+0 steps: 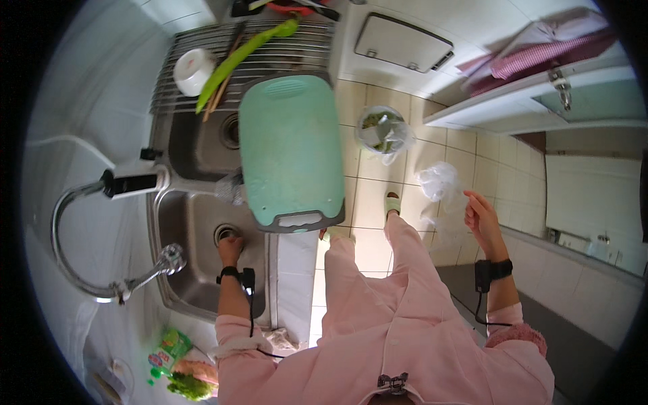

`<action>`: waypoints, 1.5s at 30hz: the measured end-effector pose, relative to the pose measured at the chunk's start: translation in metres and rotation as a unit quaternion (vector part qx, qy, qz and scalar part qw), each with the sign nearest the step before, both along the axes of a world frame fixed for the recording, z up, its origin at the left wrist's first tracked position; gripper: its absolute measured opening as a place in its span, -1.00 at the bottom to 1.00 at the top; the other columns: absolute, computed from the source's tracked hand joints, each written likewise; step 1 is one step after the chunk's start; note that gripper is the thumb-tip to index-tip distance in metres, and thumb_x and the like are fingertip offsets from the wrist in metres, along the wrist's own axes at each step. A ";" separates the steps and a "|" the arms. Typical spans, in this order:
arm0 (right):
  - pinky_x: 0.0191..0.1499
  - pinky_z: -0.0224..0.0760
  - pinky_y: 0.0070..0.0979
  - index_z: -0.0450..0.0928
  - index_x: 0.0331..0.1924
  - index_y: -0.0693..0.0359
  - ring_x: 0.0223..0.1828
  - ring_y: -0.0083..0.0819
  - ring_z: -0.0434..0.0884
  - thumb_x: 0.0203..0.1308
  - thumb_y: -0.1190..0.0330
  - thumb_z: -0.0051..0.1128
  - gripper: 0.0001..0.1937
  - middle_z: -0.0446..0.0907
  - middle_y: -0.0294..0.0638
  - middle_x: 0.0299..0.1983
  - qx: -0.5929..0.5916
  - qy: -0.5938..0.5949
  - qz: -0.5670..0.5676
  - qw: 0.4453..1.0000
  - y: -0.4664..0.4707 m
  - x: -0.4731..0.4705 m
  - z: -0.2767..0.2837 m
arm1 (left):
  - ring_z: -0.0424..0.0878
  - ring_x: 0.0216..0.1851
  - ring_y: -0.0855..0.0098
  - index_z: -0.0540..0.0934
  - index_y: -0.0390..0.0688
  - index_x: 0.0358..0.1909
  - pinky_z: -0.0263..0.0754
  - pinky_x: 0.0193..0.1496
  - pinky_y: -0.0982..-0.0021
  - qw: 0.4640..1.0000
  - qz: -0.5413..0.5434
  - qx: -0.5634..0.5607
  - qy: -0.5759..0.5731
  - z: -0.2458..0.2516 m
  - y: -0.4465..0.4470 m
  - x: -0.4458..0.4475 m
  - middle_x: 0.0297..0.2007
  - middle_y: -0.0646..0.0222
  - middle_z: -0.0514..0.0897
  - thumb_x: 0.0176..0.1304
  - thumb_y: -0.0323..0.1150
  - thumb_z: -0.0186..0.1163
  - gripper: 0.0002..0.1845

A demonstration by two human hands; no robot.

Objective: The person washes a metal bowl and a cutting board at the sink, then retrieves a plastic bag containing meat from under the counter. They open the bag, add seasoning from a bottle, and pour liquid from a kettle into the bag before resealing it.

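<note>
My left hand [231,251] reaches down into the near basin of the steel double sink [197,212], right at the drain [224,233]. Its fingertips are hidden, so any grip on the strainer there cannot be made out. Off to the other side, my right hand [481,220] pinches a thin clear plastic bag [439,181] that hangs in the air over the floor. A gooseneck faucet [68,202] arches over the near basin, left of my left hand. Beyond that hand, a green cutting board [292,152] with a grey rim lies across the sink's edge, partly covering both basins.
A lined bin [385,129] with green scraps stands on the tiled floor. On the drying rack [304,40] are a white bowl [194,72], a long green pepper [243,55] and chopsticks [221,93]. Leafy greens [190,386] and a green package [172,347] lie at lower left.
</note>
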State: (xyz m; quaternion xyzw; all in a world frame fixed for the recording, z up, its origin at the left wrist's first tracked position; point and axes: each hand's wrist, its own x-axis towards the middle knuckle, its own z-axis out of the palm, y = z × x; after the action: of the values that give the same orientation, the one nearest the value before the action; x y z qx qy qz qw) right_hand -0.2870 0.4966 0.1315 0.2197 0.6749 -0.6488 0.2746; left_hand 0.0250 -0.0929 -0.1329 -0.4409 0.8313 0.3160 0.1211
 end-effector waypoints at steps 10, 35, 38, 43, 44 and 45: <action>-0.49 0.15 -0.75 0.52 0.04 0.21 -0.56 -0.74 0.28 0.43 0.27 0.05 -0.76 0.35 -0.48 -0.54 -0.007 -0.030 -0.007 1.000 0.050 -0.039 -0.028 | 0.66 -0.26 0.09 0.68 -0.30 -0.35 0.53 -0.28 0.13 0.936 -0.142 -0.278 -0.160 0.096 0.024 -0.020 -0.26 0.12 0.65 0.23 -0.35 0.23 -0.81; -0.50 0.15 -0.64 0.49 0.04 0.27 -0.57 -0.66 0.27 0.45 0.37 -0.08 -0.77 0.33 -0.42 -0.58 0.018 -0.171 -0.095 0.981 0.268 -0.066 -0.229 | 0.39 -0.61 0.64 0.70 -0.28 -0.11 0.26 -0.57 0.51 0.871 0.307 0.330 0.197 -0.215 0.405 -0.490 -0.59 0.52 0.54 0.35 -0.26 0.24 -0.72; -0.48 0.19 -0.63 0.49 0.05 0.26 -0.56 -0.66 0.30 0.46 0.37 -0.08 -0.78 0.37 -0.41 -0.55 0.069 -0.226 -0.158 0.959 0.287 -0.051 -0.269 | 0.49 -0.43 0.44 0.68 -0.28 -0.05 0.38 -0.36 0.36 0.919 0.347 0.141 0.121 -0.331 0.423 -0.469 -0.37 0.36 0.68 0.31 -0.30 0.26 -0.72; -0.46 0.21 -0.63 0.50 0.05 0.25 -0.56 -0.65 0.32 0.48 0.38 -0.10 -0.79 0.38 -0.40 -0.54 0.002 -0.211 -0.143 0.967 0.294 -0.055 -0.284 | 0.23 -0.63 0.58 0.69 -0.12 -0.14 0.10 -0.62 0.47 0.829 0.429 0.324 0.157 -0.331 0.420 -0.481 -0.56 0.55 0.48 0.32 -0.24 0.27 -0.80; -0.46 0.21 -0.63 0.50 0.05 0.26 -0.56 -0.65 0.32 0.48 0.38 -0.10 -0.79 0.38 -0.40 -0.54 -0.003 -0.206 -0.141 0.968 0.293 -0.056 -0.282 | 0.22 -0.64 0.58 0.71 -0.13 -0.18 0.09 -0.63 0.47 0.801 0.426 0.373 0.191 -0.321 0.417 -0.485 -0.57 0.55 0.46 0.32 -0.28 0.26 -0.83; -0.46 0.21 -0.62 0.50 0.05 0.26 -0.56 -0.65 0.32 0.48 0.39 -0.11 -0.78 0.38 -0.40 -0.55 -0.017 -0.203 -0.135 0.970 0.293 -0.057 -0.281 | 0.22 -0.65 0.57 0.74 -0.14 -0.21 0.08 -0.64 0.46 0.770 0.400 0.432 0.247 -0.314 0.416 -0.488 -0.57 0.55 0.45 0.31 -0.31 0.25 -0.84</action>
State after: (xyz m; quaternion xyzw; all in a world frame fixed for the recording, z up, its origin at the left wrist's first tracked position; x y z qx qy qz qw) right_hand -0.3439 0.7899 -0.1500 0.4311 0.5580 -0.6329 0.3197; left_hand -0.4632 0.3234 -0.4469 -0.5411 0.3567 0.7601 -0.0479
